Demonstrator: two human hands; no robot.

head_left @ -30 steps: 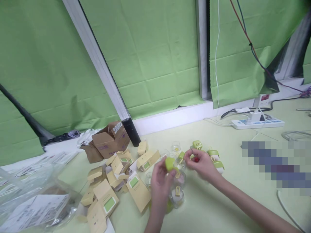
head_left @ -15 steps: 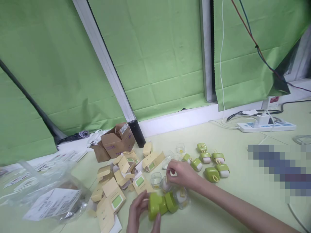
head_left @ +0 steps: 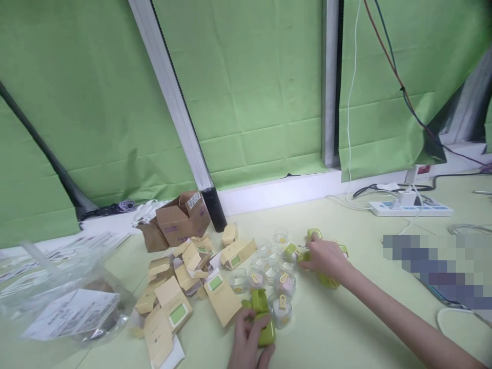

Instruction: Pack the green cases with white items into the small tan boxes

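Green cloth point(head_left: 249, 102) hangs between grey posts point(head_left: 329, 82); white ledge point(head_left: 277, 196) below; pale surface point(head_left: 326, 328).

L fingers point(head_left: 261, 323) grip grn case point(head_left: 268, 334), R fingers point(head_left: 313, 251) nr others point(head_left: 329, 281).

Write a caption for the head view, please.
Left fingers on a green case, right fingers among others, cream cartons nearby.

Across the top of our frame, curtains point(head_left: 249, 92) hang behind the table point(head_left: 326, 328). At lower left we have a plastic bag point(head_left: 77, 312); right of it, cartons point(head_left: 172, 300) lie heaped before a box point(head_left: 182, 223), with a cylinder point(head_left: 214, 210) standing just right of the box. Containers point(head_left: 284, 283) sit between the cartons and our right hand point(head_left: 326, 259). At bottom centre, our left hand point(head_left: 249, 341) is on a case point(head_left: 268, 334). A power strip point(head_left: 432, 209) lies at right.
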